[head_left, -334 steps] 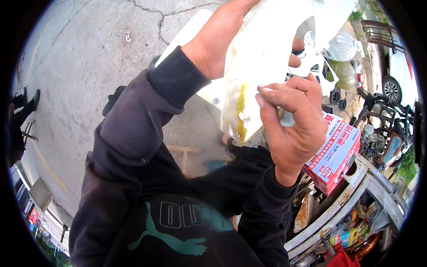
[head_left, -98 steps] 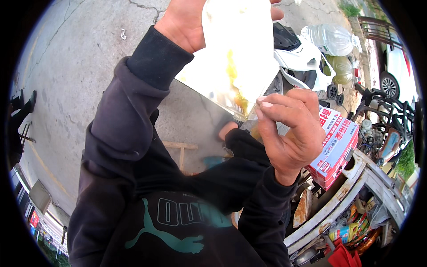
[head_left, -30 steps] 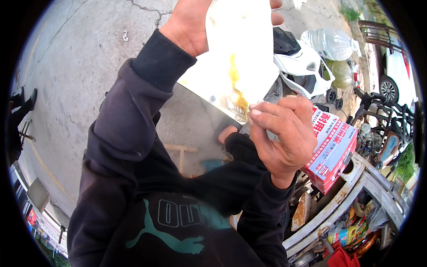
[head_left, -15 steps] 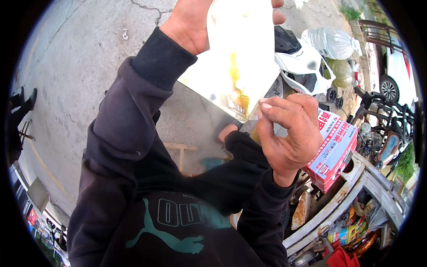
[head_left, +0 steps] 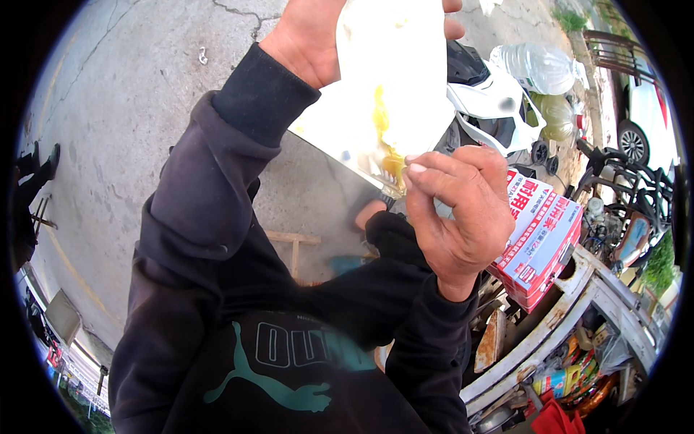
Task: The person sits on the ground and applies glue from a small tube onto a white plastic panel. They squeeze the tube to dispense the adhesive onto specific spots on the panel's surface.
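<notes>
My left hand (head_left: pixel 304 37) supports a white, glossy panel (head_left: pixel 401 65) from behind, its palm at one edge and fingertips showing past the other. Overexposed, the panel widens toward me and ends in a corner. Down it runs a yellow smear (head_left: pixel 380 116), thickest close to that corner, beside some small dark slots. My right hand (head_left: pixel 466 217) is closed in a pinch right at the smear's lower end. Whatever sits between the thumb and fingers is too small to make out.
Rightward stand a red and white carton (head_left: pixel 538 242), a white plastic fairing (head_left: pixel 491 108), a large clear water bottle (head_left: pixel 538 69) and a jug of yellowish liquid (head_left: pixel 557 119). A rusty white metal frame (head_left: pixel 531 354) curves around the lower right. A wooden piece (head_left: pixel 293 239) lies on the concrete.
My right hand has moved a little to the left, its pinched fingertips now over the lower yellow smear instead of beside the panel's edge. My left hand and the panel stay put.
</notes>
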Demonstrator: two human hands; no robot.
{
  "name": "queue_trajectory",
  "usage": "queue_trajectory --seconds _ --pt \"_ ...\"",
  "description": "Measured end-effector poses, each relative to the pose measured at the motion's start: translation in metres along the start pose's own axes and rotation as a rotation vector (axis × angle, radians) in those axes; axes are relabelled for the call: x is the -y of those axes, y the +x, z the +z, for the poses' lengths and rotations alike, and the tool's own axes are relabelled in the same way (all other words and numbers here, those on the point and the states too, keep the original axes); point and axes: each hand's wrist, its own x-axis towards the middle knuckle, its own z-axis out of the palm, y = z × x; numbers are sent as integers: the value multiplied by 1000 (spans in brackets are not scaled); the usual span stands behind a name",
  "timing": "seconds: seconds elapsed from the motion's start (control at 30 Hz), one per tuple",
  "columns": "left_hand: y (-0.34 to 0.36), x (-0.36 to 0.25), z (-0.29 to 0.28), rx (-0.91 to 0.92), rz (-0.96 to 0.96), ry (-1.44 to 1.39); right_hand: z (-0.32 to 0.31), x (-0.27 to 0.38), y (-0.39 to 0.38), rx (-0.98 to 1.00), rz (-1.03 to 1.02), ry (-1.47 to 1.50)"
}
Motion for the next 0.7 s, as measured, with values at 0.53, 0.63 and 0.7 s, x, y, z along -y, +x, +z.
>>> queue_trajectory --seconds 0.53,0.63,0.7 --pt "-23 1 10 -225 12 112 5 11 6 -11 29 -3" --pt "-6 0 37 -287 9 70 -13 11 13 -7 40 -13" --pt "-7 1 12 -175 12 16 -18 12 14 24 19 57"
